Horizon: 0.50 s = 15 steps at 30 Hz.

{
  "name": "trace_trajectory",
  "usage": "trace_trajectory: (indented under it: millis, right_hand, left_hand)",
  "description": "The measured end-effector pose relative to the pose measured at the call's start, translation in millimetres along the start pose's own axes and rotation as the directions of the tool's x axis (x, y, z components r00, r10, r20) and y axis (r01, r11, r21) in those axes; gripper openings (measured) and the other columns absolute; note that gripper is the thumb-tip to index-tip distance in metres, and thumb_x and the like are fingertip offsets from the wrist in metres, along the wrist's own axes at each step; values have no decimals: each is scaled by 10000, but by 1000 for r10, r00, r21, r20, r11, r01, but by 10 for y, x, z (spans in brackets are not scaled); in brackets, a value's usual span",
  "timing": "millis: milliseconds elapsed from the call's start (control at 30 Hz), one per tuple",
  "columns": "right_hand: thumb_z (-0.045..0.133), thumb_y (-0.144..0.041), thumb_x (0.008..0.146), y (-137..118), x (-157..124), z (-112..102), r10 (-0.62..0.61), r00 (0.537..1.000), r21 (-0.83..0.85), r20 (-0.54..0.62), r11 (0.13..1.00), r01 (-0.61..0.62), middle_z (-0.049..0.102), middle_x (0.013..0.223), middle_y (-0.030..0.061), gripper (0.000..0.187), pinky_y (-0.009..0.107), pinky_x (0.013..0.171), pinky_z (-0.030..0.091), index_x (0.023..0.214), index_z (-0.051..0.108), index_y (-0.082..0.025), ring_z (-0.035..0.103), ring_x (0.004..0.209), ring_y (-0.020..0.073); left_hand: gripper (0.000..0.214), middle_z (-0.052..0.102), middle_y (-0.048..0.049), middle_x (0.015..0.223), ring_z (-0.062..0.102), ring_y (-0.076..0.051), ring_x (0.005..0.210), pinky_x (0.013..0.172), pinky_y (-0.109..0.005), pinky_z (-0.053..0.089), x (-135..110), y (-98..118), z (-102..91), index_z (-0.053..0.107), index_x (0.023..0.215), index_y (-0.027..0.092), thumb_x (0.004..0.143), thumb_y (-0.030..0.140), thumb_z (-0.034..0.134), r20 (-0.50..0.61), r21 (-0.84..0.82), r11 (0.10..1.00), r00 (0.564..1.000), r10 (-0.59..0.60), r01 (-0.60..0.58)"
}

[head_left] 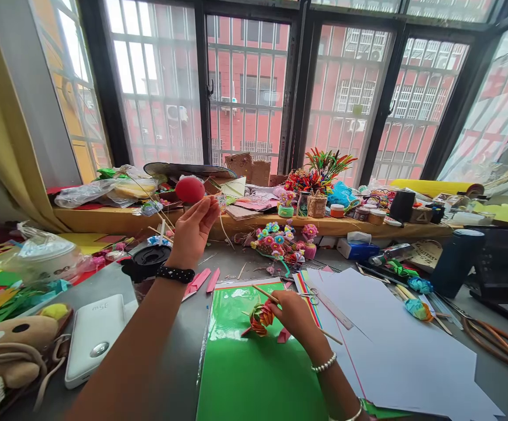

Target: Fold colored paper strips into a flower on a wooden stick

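Note:
My left hand (195, 225) is raised toward the windowsill, fingertips pinched together. What they hold, if anything, is too small to make out. A red round object (189, 189) shows just behind those fingers; I cannot tell whether they touch it. Low over a green sheet (236, 374), my right hand (295, 313) is closed around a thin wooden stick (330, 336), which sticks out on both sides of it. Against its fingertips sits an orange and red folded paper flower (261, 318). Pink folded paper strips (199, 282) lie beyond the green sheet's left corner.
White paper (412, 345) spreads at right, with scissors (311, 296) and a ruler (339, 316) near its left edge. A black-lidded cup (151, 255) stands beside my left forearm. A white power bank (96, 339) and plush toy (10, 356) lie left. Crafted flowers (275, 240) stand behind.

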State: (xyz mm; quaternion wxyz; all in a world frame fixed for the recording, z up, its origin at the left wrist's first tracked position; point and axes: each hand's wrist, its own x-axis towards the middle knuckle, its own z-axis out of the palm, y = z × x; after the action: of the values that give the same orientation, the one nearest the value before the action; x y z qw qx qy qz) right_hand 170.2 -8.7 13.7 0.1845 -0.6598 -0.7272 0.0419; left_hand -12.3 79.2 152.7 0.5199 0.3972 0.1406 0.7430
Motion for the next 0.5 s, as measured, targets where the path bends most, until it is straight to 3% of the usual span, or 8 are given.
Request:
trace_trajectory:
  millis: [100, 300, 400, 500]
  right_hand:
    - [493, -216, 804, -7, -1, 0, 3, 1000, -8, -2, 1000, -3, 644, 738, 21, 130, 210, 514, 244, 733, 598, -191, 554, 673, 136]
    - [492, -218, 803, -7, -10, 9, 1, 1000, -9, 3, 1000, -1, 646, 742, 20, 131, 211, 513, 243, 726, 595, -191, 555, 670, 134]
    - [484, -219, 809, -14, -6, 5, 4, 1000, -12, 6, 1000, -4, 645, 738, 20, 143, 211, 512, 245, 721, 593, -190, 555, 671, 134]
    - [485, -220, 808, -21, 3, 0, 5, 1000, -14, 15, 1000, -5, 644, 745, 20, 139, 212, 513, 250, 725, 592, -190, 556, 674, 134]
  left_hand:
    - [55, 694, -11, 738, 639, -80, 671, 696, -167, 534, -83, 98, 120, 681, 701, 156, 668, 142, 639, 83, 31, 999, 997, 7, -10]
    - [57, 685, -11, 786, 641, -119, 797, 749, -193, 531, -190, 334, 466, 681, 723, 172, 693, 176, 632, 196, 99, 985, 974, 117, -138]
    - [103, 683, 3, 778, 632, -102, 799, 777, -208, 514, -141, 487, 576, 671, 718, 180, 743, 139, 580, 194, 107, 972, 963, 185, -209]
    - [166, 668, 37, 717, 604, -54, 753, 810, -183, 482, -13, 759, 529, 643, 693, 170, 775, 81, 530, 123, 65, 959, 956, 266, -275]
